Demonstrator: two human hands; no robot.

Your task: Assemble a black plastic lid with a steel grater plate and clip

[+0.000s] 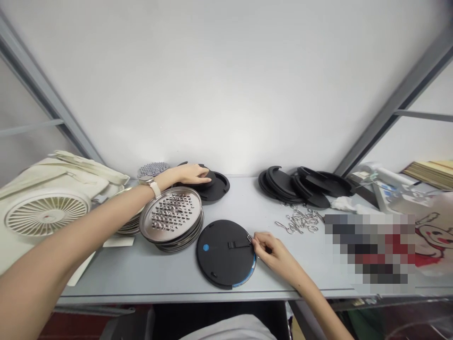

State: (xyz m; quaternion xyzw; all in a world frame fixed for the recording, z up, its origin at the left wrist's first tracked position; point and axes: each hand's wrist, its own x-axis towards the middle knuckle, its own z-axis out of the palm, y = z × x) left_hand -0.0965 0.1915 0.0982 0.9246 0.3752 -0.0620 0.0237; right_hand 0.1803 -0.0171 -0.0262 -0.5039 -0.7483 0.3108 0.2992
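A black round plastic disc (222, 264) with a blue dot lies flat near the table's front edge. At its right rim my right hand (271, 250) is closed in a pinch on a small metal clip (249, 238), partly hidden by the fingers. My left hand (193, 174) reaches to the back, its fingers and thumb closed around a black round plastic part (209, 177); some fingers are hidden. Beneath it rests another black round part (222, 188). Just in front of the left forearm stands a stack of round metal graters (171, 215).
Black round parts (279, 184) are piled at the back right, with several metal clips (300, 221) before them. More metal discs (128, 226) and a grey knobbly pile (152, 168) sit at left. A cream fan (47, 215) and a cartoon-printed bag (433, 231) flank the table.
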